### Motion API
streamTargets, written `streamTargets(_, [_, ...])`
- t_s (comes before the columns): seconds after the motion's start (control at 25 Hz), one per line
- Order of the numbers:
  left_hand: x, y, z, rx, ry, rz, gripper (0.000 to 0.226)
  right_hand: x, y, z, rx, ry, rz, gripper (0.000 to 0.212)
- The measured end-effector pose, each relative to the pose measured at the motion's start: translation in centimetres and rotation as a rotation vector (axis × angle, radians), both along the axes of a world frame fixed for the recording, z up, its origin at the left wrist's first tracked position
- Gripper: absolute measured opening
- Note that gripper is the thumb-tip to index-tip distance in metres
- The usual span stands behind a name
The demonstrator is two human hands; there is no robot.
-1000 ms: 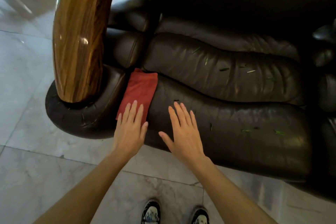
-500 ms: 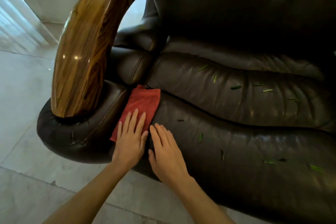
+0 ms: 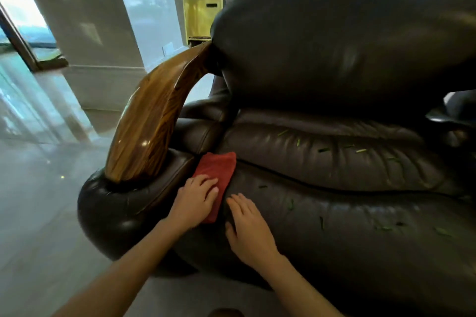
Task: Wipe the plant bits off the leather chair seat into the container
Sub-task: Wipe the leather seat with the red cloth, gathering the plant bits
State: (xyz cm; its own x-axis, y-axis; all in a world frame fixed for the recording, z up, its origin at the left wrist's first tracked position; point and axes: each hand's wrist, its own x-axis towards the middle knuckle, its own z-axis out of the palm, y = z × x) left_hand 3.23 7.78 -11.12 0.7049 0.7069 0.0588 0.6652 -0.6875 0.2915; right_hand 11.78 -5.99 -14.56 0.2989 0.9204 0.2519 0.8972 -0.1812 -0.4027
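Note:
A dark brown leather chair seat [image 3: 347, 201] fills the right of the view, with several small green plant bits [image 3: 324, 149] scattered over its two cushions. A folded red cloth [image 3: 219, 166] lies at the seat's left end, beside the armrest. My left hand [image 3: 195, 201] rests on the cloth's near half with fingers curled onto it. My right hand [image 3: 247, 224] lies flat on the leather just right of the cloth, fingers together, holding nothing. No container is in view.
A polished wooden armrest [image 3: 152, 126] curves up from the padded leather arm [image 3: 118, 208] on the left. The tall leather backrest [image 3: 347, 33] rises behind the seat. Pale tiled floor [image 3: 38, 201], a white pillar and a yellow box lie to the left and behind.
My head has lifted, so the backrest and room come into view. My left hand's fingers have curled onto the cloth. My right hand has closed in to lie just beside the cloth.

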Motion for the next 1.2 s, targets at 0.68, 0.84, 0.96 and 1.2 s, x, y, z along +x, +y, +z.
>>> streamTargets(0.68, [-0.2,5.1,0.4,-0.178,-0.364,-0.057,0.04,1.0,9.8,3.9,-0.186,-0.099,0.06,0.071])
streamTargets(0.84, [1.4,5.0,-1.2,-0.354,-0.531,0.04,0.038,1.2,11.2,1.7,-0.336,-0.038,0.087,0.088])
streamTargets(0.96, [3.6,6.2,-1.6,-0.38,-0.584,0.066,0.037,3.4,12.7,1.7,-0.326,0.005,0.095,0.089])
streamTargets(1.2, [7.3,7.7,-1.3,-0.351,-0.599,0.025,0.039,7.0,14.4,1.1,-0.152,0.083,0.174,0.083])
